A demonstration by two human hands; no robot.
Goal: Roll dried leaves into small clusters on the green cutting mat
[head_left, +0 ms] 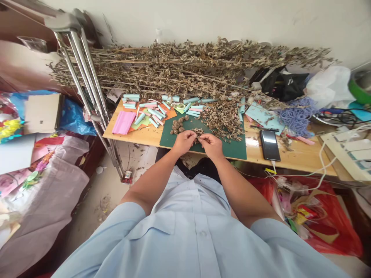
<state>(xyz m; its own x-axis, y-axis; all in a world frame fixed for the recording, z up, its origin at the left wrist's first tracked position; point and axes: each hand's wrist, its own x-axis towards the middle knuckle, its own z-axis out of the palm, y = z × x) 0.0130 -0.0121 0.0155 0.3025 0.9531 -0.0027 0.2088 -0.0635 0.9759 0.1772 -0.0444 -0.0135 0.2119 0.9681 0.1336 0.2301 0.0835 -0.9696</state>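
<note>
My left hand [184,143] and my right hand [212,146] meet over the front edge of a green cutting mat [236,150]. Both are closed in a pinch, thumbs against forefingers, on a small brown clump of dried leaves [198,132] between them. The fingertips partly hide this clump. Just beyond my left hand sits a small group of rolled brown leaf balls [177,126]. A loose heap of dried leaves [227,117] spreads over the mat's right half, beyond my right hand.
Long dried plant stalks [174,69] lie along the wall. Colored paper rolls [156,114] and a pink paper stack [124,122] are left of the mat. A phone [270,144] charges at right, near blue-purple cord [298,116]. A metal crutch [84,69] leans at left.
</note>
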